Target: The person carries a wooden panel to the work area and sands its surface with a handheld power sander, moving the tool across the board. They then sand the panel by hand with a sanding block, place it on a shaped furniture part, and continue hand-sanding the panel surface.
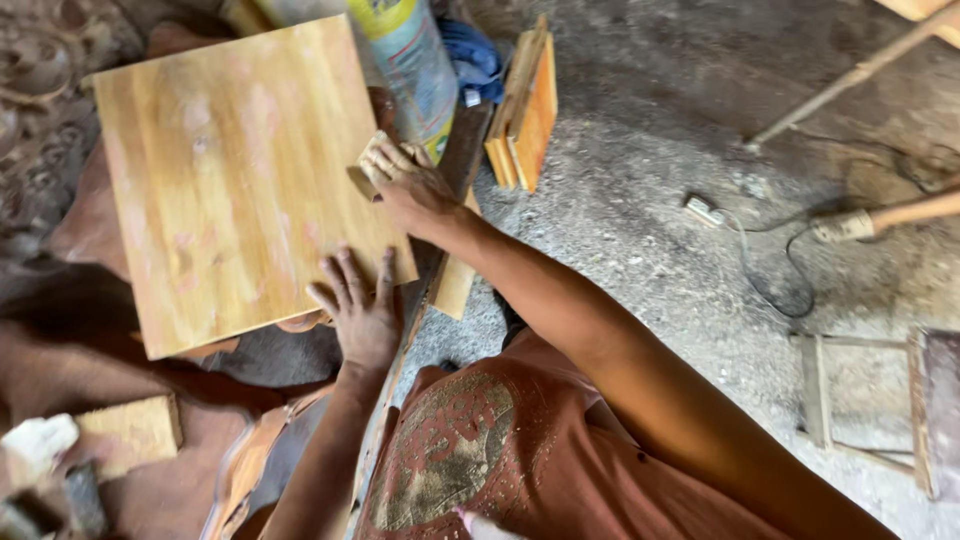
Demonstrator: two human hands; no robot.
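The floor point(650, 230) is rough grey concrete, covered with dust. On it lie a white plug with a dark cable point(760, 270), a stack of small wooden boards point(525, 110) and a small wooden frame point(865, 410). Daylight falls softly from above. Carved dark wood point(40, 90) is at the left.

1. Wooden board point(235, 175): honey yellow with pale pinkish patches and faint grain
2. Sanding block point(372, 165): light tan
3. Shirt point(500, 450): rust orange with a round gold print
4. Cloth point(472, 55): blue
5. Floor point(650, 230): speckled grey
6. Wood offcuts point(525, 110): orange-yellow
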